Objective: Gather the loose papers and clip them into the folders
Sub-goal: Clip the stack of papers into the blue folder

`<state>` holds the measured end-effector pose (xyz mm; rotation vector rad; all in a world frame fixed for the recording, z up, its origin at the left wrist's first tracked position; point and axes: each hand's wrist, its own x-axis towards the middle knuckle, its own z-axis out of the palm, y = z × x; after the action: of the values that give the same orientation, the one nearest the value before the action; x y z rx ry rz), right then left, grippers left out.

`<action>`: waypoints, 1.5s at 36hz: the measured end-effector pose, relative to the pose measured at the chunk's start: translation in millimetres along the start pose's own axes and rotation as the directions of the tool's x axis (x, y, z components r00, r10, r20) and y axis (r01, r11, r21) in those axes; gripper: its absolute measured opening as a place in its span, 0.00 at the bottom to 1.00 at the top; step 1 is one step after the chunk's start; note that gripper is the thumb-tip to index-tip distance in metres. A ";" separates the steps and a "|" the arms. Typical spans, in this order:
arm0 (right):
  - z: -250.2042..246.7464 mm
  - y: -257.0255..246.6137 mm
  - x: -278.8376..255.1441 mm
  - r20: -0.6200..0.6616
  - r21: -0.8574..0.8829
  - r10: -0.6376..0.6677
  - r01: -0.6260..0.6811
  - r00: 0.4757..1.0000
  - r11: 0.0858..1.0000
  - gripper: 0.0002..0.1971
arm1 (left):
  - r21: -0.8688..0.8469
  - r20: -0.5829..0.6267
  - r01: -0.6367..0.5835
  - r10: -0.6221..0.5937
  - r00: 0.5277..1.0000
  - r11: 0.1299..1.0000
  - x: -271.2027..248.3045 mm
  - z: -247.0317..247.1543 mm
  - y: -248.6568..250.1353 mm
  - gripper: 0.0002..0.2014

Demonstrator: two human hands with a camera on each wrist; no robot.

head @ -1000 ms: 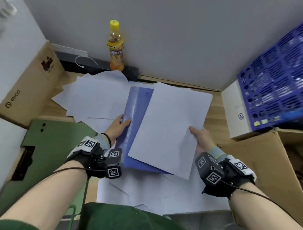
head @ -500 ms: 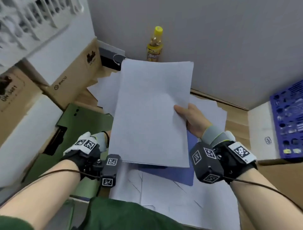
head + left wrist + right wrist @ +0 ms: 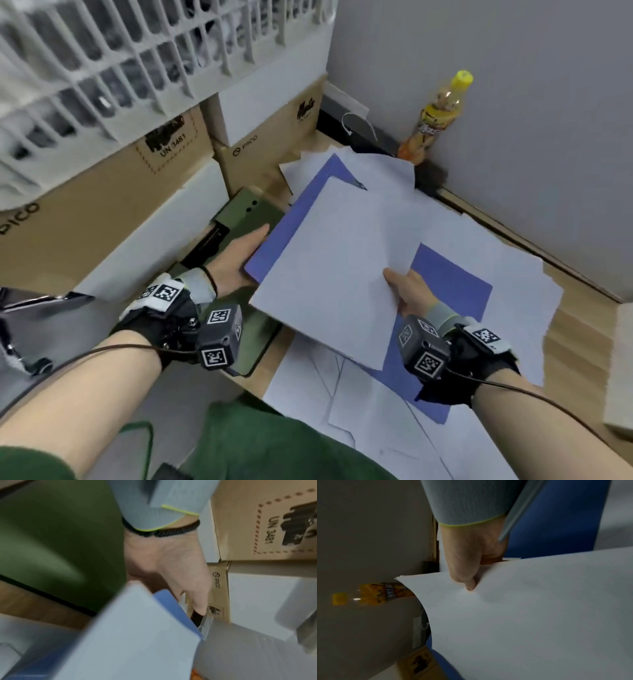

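Note:
A blue folder (image 3: 294, 219) lies open on the wooden table (image 3: 582, 329), its left flap raised. My left hand (image 3: 236, 263) grips that flap's left edge, thumb on top and fingers hidden beneath. My right hand (image 3: 407, 291) pinches a stack of white paper (image 3: 329, 274) by its right edge, thumb (image 3: 469, 585) on top. The stack hangs tilted over the folder's raised flap. In the left wrist view, blurred, the folder edge (image 3: 171, 605) and the paper stack (image 3: 137, 642) sit just past my left hand (image 3: 171, 563). Loose sheets (image 3: 513, 274) lie spread around and under the folder.
A green folder (image 3: 253, 212) lies left of the blue one, under my left wrist. Cardboard boxes (image 3: 260, 144) and a white crate (image 3: 137, 61) are stacked on the left. An orange drink bottle (image 3: 435, 116) stands against the grey wall. More sheets (image 3: 359, 404) cover the table's near edge.
The paper stack, held upright half a second ago, has come down to lie tilted over the blue folder. My left hand is in view again on the folder's edge. The view has turned left.

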<state>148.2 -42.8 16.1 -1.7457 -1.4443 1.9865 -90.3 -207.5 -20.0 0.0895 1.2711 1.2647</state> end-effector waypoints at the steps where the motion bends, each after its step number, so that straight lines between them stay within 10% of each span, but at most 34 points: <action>1: -3.3 6.6 -3.2 0.000 -0.023 0.017 -0.017 1.000 1.000 0.17 | 0.059 -0.021 -0.004 0.005 1.000 0.998 0.8 -6.6 -3.3 0.20; 4: -18.5 29.4 -8.1 -0.046 -0.069 0.058 -0.061 0.997 0.996 0.17 | 0.285 -0.216 -0.011 0.075 0.973 0.958 8.7 -21.7 -9.4 0.16; 9: -47.1 61.3 -11.6 -0.076 -0.134 0.148 -0.158 0.986 0.978 0.09 | 0.527 -0.512 0.002 0.315 0.799 0.850 28.7 -34.6 -16.2 0.18; 18: -110.2 119.0 -31.7 -0.227 0.062 0.189 -0.179 0.955 0.982 0.11 | 0.835 -0.421 0.129 0.471 0.775 0.534 56.5 40.4 -33.8 0.14; 20: -125.8 130.1 -39.1 -0.234 0.108 0.190 -0.168 0.954 0.980 0.08 | 0.866 -0.321 0.071 0.440 0.839 0.495 65.5 64.2 -39.7 0.15; 29: -181.9 159.8 -54.4 -0.281 0.216 0.209 -0.150 0.937 0.965 0.09 | 0.681 -0.072 0.019 0.041 0.997 0.732 86.5 152.2 -76.0 0.13; 37: -214.9 116.5 -33.6 -0.323 0.136 -0.069 0.118 0.944 0.984 0.08 | 0.619 0.185 -0.148 0.041 0.982 0.771 82.7 241.5 -65.0 0.23; 45: -225.6 25.2 -41.3 -0.375 0.294 -0.325 0.444 0.868 0.846 0.09 | 0.390 0.244 -0.502 0.439 0.865 0.772 80.2 305.5 -16.1 0.15; 54: -214.1 74.6 -25.0 -0.322 0.189 -0.230 0.300 0.919 0.935 0.23 | 0.557 0.262 -0.334 0.220 0.940 0.760 85.8 273.2 -56.5 0.20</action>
<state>367.3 20.3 8.1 -1.5664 -1.2176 1.6027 127.5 -13.6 -7.8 0.8643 1.4915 1.0232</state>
